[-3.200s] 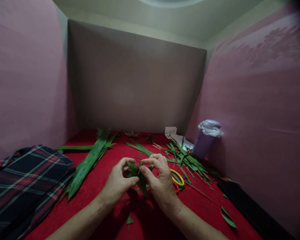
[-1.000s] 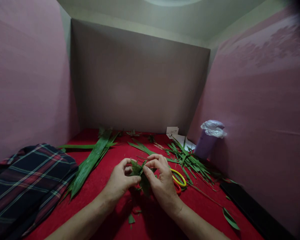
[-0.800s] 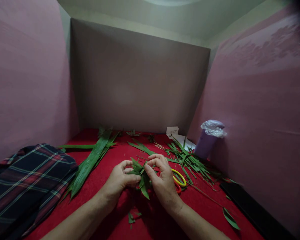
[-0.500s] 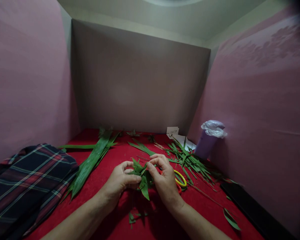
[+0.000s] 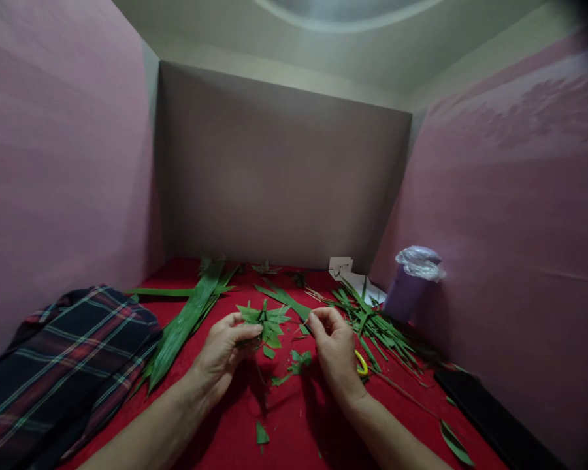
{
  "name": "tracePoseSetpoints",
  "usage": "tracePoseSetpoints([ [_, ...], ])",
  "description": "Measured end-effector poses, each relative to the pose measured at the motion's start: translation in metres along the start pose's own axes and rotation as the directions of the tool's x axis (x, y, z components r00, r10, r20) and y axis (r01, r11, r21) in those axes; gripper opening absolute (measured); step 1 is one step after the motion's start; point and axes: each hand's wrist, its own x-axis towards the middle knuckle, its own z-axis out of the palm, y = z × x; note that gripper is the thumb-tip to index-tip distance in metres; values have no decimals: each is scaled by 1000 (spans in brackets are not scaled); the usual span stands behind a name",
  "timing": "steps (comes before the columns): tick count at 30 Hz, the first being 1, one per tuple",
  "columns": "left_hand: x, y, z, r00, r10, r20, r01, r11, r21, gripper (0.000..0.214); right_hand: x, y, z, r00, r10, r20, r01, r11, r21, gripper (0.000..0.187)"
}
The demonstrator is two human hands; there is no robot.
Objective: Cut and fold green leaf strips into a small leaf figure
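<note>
My left hand (image 5: pixel 224 354) pinches a small star-shaped piece folded from green leaf strips (image 5: pixel 266 320), held just above the red cloth (image 5: pixel 294 418). My right hand (image 5: pixel 336 348) sits a little to the right, fingers curled and pinched together on something thin that I cannot make out. Small green leaf bits (image 5: pixel 294 362) lie on the cloth between and below the hands. Yellow-handled scissors (image 5: pixel 360 363) lie behind my right hand, mostly hidden by it.
Long green leaves (image 5: pixel 186 320) lie at the left, beside a folded plaid cloth (image 5: pixel 53 365). A heap of cut leaf strips (image 5: pixel 372 320) and a purple cup covered in plastic (image 5: pixel 409 281) stand at the right. A dark flat object (image 5: pixel 494 418) lies along the right wall.
The hands have parted: my left hand keeps the leaf piece and has lifted it slightly, my right hand has drawn away to the right. Small leaf bits have dropped onto the cloth.
</note>
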Motion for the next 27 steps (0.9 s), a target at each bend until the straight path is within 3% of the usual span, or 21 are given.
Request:
tracePoseSetpoints([
  [11,-6,0,9,999,41,-28,-42,998,-56,34,-11,-12,2,983,-147,107,155,986,-63,12],
  [17,-4,-1,6,999,28,-18,-30,989,-141,26,-27,-27,1,909,-382,168,398,914,-76,7],
  [21,-3,-1,5,1000,-11,-25,6,980,-201,23,-33,-29,3,937,-291,195,308,949,-63,9],
  [24,0,1,3,998,-62,-32,52,963,-264,18,-30,-28,2,979,-113,170,118,993,-19,17],
  [27,3,8,0,996,-75,-51,54,941,-334,17,-27,-27,2,987,33,159,-42,998,52,36],
])
